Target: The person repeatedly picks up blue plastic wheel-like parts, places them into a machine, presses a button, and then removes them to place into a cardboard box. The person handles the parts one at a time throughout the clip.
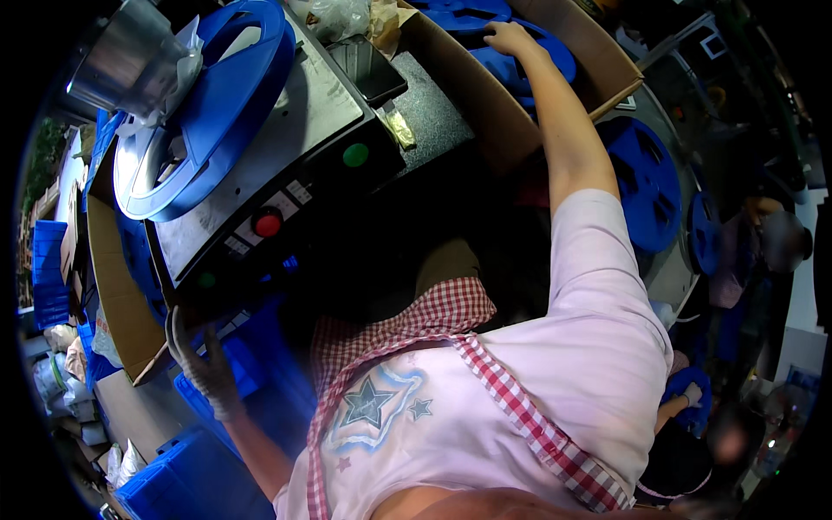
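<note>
Reaching for reel [559, 54] right of machine [303, 130] with right hand [510, 39] (cannot tell grip); left hand [206, 368] spread before machine. If tilted, could snag carton [472, 82].

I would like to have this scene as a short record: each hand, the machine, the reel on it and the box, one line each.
Left hand: pale glove, fingers extended, no held thing visible; near the lower front of the machine
Right hand: bare, reaching into the cardboard box, at a blue reel; grip unclear
Machine: light top; dark front with red button and green button
Large reel: blue, at machine's left, beside a metal cylinder
Box: open, several blue reels inside
</note>
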A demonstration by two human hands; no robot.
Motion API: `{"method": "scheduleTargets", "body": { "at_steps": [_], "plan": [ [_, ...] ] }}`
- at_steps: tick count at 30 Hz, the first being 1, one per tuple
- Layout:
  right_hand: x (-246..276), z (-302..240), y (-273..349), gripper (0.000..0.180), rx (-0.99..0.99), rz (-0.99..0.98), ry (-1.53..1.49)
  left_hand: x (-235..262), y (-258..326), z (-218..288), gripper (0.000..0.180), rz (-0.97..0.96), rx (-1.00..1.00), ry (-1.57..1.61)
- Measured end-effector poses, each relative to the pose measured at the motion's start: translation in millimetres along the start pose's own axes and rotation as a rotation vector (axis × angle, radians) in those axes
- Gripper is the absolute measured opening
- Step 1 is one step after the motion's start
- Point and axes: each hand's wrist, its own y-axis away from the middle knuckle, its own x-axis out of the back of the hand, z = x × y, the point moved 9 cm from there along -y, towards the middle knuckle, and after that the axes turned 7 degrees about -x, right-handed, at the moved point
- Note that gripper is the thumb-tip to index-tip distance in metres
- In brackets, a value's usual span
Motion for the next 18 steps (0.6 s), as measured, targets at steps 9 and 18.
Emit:
{"method": "scheduleTargets", "body": {
  "at_steps": [9,18],
  "plan": [
    [-111,56,-48,0.07,-0.102,-0.436,0.147,24,-19,29,0.044,-0.021,0.055,-0.022],
    [51,92,31,0.051,-0.057,-0.154,0.045,13,-142,116,0.052,-0.026,-0.495,-0.197]
  ]
}}
